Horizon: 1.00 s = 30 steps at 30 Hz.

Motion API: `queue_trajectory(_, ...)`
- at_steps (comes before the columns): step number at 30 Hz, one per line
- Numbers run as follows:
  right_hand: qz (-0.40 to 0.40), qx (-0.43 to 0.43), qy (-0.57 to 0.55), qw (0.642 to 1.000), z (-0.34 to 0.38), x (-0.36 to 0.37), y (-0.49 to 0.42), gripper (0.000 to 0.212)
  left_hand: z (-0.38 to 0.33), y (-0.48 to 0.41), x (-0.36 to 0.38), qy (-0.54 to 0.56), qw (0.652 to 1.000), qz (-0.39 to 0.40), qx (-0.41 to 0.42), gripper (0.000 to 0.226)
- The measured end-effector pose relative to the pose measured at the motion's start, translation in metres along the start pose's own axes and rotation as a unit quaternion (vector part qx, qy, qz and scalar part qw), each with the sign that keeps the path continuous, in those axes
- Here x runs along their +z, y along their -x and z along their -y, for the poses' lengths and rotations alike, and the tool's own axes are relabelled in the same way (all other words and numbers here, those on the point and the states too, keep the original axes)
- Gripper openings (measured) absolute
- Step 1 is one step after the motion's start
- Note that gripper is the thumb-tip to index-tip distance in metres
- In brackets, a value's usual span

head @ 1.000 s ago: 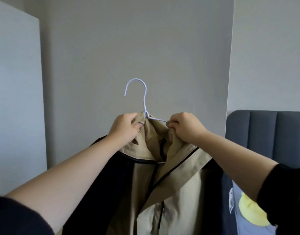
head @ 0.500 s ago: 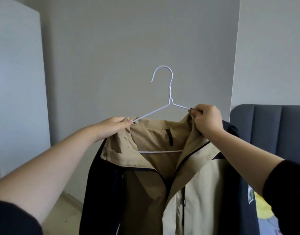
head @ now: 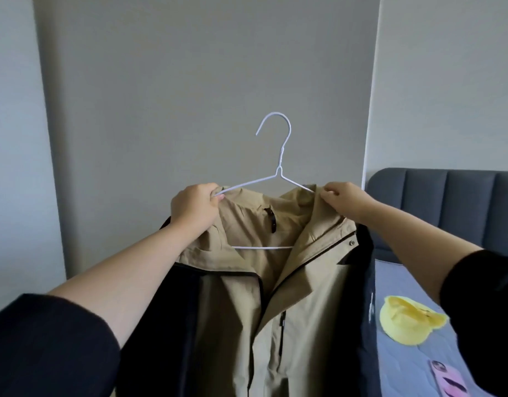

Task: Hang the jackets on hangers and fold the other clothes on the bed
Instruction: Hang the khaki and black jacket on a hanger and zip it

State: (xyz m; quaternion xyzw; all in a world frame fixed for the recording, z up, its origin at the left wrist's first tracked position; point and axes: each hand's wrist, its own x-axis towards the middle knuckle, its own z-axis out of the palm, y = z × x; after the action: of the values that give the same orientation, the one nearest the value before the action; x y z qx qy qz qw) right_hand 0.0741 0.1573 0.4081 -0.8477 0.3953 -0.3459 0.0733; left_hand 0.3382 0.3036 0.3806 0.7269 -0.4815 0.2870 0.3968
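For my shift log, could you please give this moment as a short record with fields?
Jacket: beige-and-black zip-front fabric jacket, held up, front open
Hanger: thin white wire hanger, arms inside the collar
Left hand: grips collar and hanger arm
Right hand: pinches collar at other arm
Bed: blue-grey padded bed, yellow cloth hat lying on it

Soft, even, rather dim indoor light.
The thin white wire hanger (head: 278, 171) is sharp; the pale wall (head: 447, 81) right of it is brighter than the grey wall (head: 204, 81) behind it, and the black sleeves (head: 46, 345) far below it look soft and stretched.
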Motion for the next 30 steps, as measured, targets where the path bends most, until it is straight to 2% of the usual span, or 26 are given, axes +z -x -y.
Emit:
queue_trajectory(2,-0.031,-0.005,-0.005,0.999,-0.003,-0.001,0.005,0.029,-0.007,0.001,0.001,0.004,1.0,-0.001,0.002,0.03)
queue_trajectory(7,-0.176,0.03,0.013,0.984,0.006,-0.029,0.017,0.022,-0.039,-0.005,-0.014,0.041,0.999,-0.024,0.023,0.025)
queue_trajectory(11,-0.285,0.005,0.066,0.956,0.017,-0.084,0.032,0.022,-0.078,-0.019,-0.047,0.069,0.993,-0.067,0.062,0.025)
queue_trajectory(17,-0.403,-0.011,0.12,0.907,0.038,-0.175,0.075,0.023,-0.147,-0.029,-0.106,0.088,0.982,-0.137,0.093,0.022)
queue_trajectory(24,-0.492,-0.003,0.172,0.854,0.019,-0.246,0.119,0.026,-0.223,-0.024,-0.13,0.131,0.972,-0.142,0.134,0.022)
queue_trajectory(30,-0.464,0.037,0.203,0.862,-0.05,-0.224,0.15,0.025,-0.254,0.021,-0.063,0.17,0.974,-0.077,0.126,0.024)
